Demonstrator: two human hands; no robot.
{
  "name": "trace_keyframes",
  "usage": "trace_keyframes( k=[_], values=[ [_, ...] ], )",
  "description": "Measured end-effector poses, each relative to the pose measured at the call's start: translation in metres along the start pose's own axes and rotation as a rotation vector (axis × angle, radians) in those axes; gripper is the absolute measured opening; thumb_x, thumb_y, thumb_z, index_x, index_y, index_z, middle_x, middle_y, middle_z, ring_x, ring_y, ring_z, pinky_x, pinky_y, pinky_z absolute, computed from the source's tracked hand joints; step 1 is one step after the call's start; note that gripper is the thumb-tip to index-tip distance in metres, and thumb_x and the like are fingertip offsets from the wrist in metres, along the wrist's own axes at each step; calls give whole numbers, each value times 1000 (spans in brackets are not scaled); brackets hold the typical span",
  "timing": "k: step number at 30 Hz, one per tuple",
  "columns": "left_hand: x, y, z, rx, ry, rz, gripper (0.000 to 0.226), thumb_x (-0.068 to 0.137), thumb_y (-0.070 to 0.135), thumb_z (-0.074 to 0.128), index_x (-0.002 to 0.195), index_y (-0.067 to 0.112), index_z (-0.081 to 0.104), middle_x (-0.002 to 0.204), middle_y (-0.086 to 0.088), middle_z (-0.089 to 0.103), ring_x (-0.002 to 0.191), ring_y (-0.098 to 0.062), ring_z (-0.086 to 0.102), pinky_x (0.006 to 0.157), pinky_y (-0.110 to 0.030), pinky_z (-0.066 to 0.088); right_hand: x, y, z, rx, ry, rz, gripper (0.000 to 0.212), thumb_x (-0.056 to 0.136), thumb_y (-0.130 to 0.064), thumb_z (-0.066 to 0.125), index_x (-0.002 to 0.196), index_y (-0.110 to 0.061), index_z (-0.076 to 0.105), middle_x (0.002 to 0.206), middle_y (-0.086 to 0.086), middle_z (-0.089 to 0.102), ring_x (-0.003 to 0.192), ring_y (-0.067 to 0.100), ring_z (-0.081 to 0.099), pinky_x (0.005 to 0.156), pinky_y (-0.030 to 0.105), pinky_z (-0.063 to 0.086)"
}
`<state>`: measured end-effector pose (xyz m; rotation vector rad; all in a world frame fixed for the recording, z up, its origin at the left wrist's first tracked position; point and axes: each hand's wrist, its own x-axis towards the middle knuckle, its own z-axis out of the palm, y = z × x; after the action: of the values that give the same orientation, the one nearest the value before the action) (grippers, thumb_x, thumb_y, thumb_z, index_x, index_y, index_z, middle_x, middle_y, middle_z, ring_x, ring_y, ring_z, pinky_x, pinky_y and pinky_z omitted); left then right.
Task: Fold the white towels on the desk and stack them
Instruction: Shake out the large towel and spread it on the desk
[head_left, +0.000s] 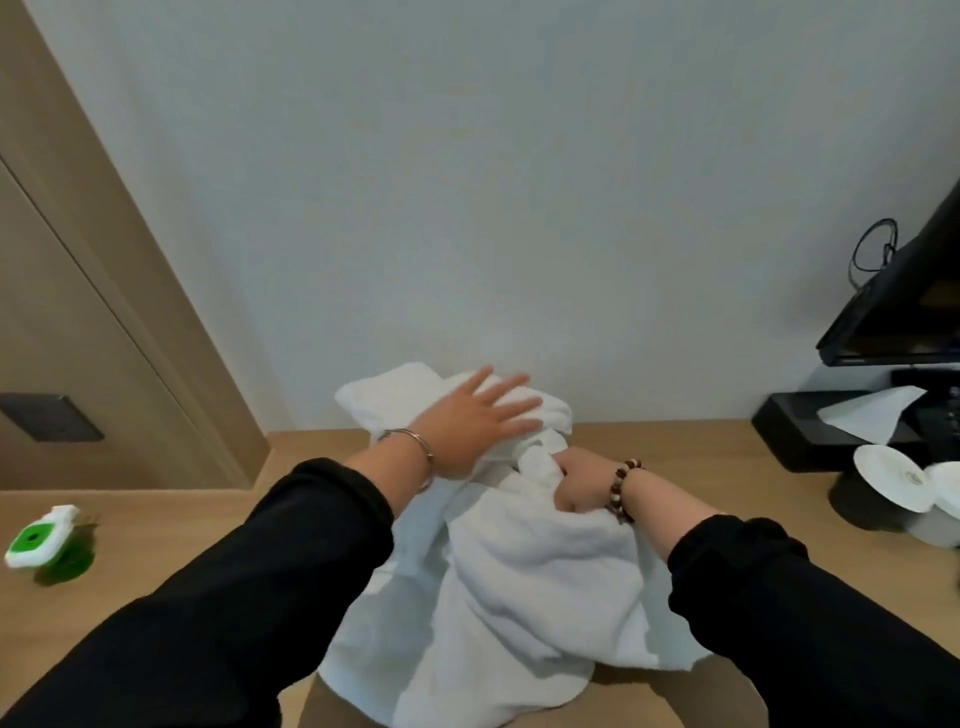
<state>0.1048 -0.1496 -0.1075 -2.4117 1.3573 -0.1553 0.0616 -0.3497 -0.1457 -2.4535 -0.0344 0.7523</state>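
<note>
The loose white towel lies crumpled on the desk, near its front edge. It looks soft, limp and light, best taken by a hem corner. The left hand presses spread fingers on a bundled towel behind it. The right hand is buried in cloth, so its hold cannot be told.

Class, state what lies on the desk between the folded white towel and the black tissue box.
Nothing: the head view shows only bare wooden desk between the folded towel and the tissue box.
</note>
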Motion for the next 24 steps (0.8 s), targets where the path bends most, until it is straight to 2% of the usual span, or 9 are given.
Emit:
trace_keyframes(
  k=[4,7,9,13,15,17,20,22,24],
  values=[
    [22,8,16,86,-388,-26,44,92,18,47,135,27,45,150,10,31,145,-25,-2,115,-53,-1,-8,7,-8,57,-26,-30,27,68,11,50,65,-15,48,75,3,57,75,19,55,58,24,44],
    [25,8,29,198,-481,-95,28,95,21,47,120,29,58,132,7,50,138,-24,20,114,-54,7,-15,5,-25,63,-29,-77,28,66,4,46,61,-21,57,69,-7,61,72,15,57,59,20,45],
    [21,5,36,193,-494,-208,28,99,23,41,120,24,59,132,2,52,136,-26,26,113,-51,11,-15,0,-36,42,28,-91,31,70,0,47,62,-24,64,68,-10,65,71,15,60,55,20,45],
    [-4,-18,38,90,-594,-549,38,95,21,43,133,23,48,136,2,50,133,-25,34,108,-42,22,-3,-12,-57,112,517,-73,20,83,-4,55,94,-9,71,92,3,68,95,25,64,76,29,49],
    [-25,-36,36,13,-711,-801,40,91,24,47,131,24,49,129,3,54,122,-23,47,103,-41,30,-4,-18,-70,72,789,-79,13,84,-11,54,84,-13,67,80,3,65,84,28,62,70,29,43],
    [-54,-57,28,-89,-819,-1043,37,89,25,48,126,25,54,122,4,57,111,-21,53,96,-38,37,-7,-20,-80,-68,1006,-81,14,77,-2,46,75,-12,56,67,1,54,70,31,52,66,29,33],
    [-92,-85,26,-297,-614,-1296,34,89,17,47,122,20,58,119,-1,58,109,-23,54,85,-34,39,-4,-26,-86,-317,1057,-83,19,72,4,46,70,-15,45,67,0,50,70,32,50,65,31,25],
    [-104,-97,27,-306,-345,-1266,32,94,19,44,122,15,59,124,-5,56,116,-26,51,89,-35,40,2,-33,-83,-592,844,-1,15,81,-2,46,80,-15,53,83,2,59,85,28,58,71,30,32],
    [-107,-103,26,-299,-2,-1102,28,96,20,45,110,10,66,120,-7,57,114,-29,48,87,-37,40,1,-35,-77,-787,517,158,23,92,-11,42,100,-15,63,99,1,64,95,22,61,78,29,39]
  ],
)
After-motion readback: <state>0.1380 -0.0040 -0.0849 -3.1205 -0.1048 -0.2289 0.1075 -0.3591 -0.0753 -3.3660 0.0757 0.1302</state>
